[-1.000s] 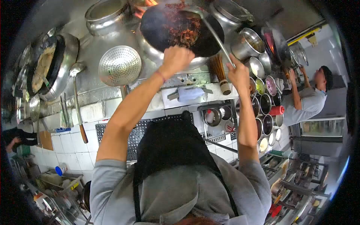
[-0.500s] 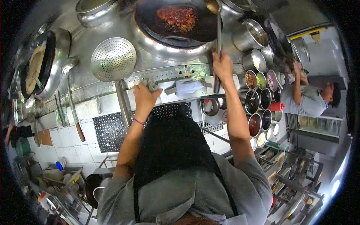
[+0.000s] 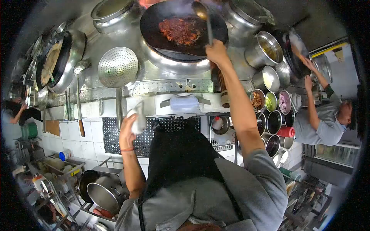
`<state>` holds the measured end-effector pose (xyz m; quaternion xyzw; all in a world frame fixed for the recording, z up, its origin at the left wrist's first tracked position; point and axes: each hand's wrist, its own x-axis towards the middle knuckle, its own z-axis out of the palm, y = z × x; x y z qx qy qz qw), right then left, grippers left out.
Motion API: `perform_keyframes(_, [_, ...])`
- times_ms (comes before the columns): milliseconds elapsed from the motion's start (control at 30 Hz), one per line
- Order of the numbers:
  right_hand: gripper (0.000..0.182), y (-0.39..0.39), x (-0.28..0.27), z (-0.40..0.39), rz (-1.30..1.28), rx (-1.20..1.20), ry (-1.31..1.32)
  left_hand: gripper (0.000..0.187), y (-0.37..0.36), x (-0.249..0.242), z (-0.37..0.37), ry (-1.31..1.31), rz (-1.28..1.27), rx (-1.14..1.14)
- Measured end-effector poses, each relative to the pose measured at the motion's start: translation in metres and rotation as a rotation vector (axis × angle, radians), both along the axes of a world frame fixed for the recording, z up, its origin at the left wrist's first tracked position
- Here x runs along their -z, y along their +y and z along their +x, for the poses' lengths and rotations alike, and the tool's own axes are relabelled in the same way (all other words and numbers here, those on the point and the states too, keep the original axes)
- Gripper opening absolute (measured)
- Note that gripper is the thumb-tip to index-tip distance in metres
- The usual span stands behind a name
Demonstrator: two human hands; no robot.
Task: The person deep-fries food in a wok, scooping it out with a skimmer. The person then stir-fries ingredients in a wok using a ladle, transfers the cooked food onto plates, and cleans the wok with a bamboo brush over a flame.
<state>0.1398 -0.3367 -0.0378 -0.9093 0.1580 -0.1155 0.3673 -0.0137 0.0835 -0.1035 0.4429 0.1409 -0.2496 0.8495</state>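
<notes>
"How does the food look on your feed?"

"I see the food point(image 3: 178, 30) as a dark red, glossy heap, rough at its edges, near the middle of the black wok point(image 3: 214, 29). The wok sits on the round metal stove ring point(image 3: 173, 65) at the far side of the scene."

"And the hands?"

"My right hand point(image 3: 217, 52) has its fingers closed around the handle of the ladle point(image 3: 209, 29), by the wok's near right rim. My left hand point(image 3: 128, 133), on the near left, has its fingers bent around a white cloth point(image 3: 139, 120), with the perforated mat point(image 3: 111, 134) beneath in view."

"What can't you make out?"

"Haze softens the wok's far side, and the flames point(image 3: 150, 3) there are cut off by the frame. The cloth hides some left fingertips. My right forearm covers part of the bamboo brush point(image 3: 225, 99). I can't tell what the ladle's bowl holds."

"Anything different from half a second back?"

"Yes. The left hand was at the ledge point(image 3: 154, 104), fingers spread beside a crumpled cloth; now it's nearer me, gripping one. The right hand has moved farther in, toward the wok, and the ladle's bowl is left of where it was. The wok's far part shows more fully, and flames now show."
</notes>
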Motion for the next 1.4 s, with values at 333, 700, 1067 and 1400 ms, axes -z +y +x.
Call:
perform_keyframes(333, [0.047, -0.034, -0.048, -0.106, -0.340, -0.346, 0.175, 0.063, -0.026, -0.074, -0.018, -0.076, -1.220, 0.032])
perform_keyframes(700, [0.046, 0.022, 0.029, -0.147, -0.074, 0.162, 0.170, 0.040, -0.084, -0.037, 0.115, 0.013, -0.077, 0.185])
perform_keyframes(1067, [0.048, 0.027, -0.106, -0.213, -0.427, -0.080, 0.122, 0.031, -0.175, -0.068, 0.212, 0.265, -0.060, 0.300])
perform_keyframes(1400, [0.053, 0.064, -0.035, -0.122, -0.524, 0.087, 0.355, 0.011, -0.198, -0.012, 0.237, 0.387, -0.187, 0.380])
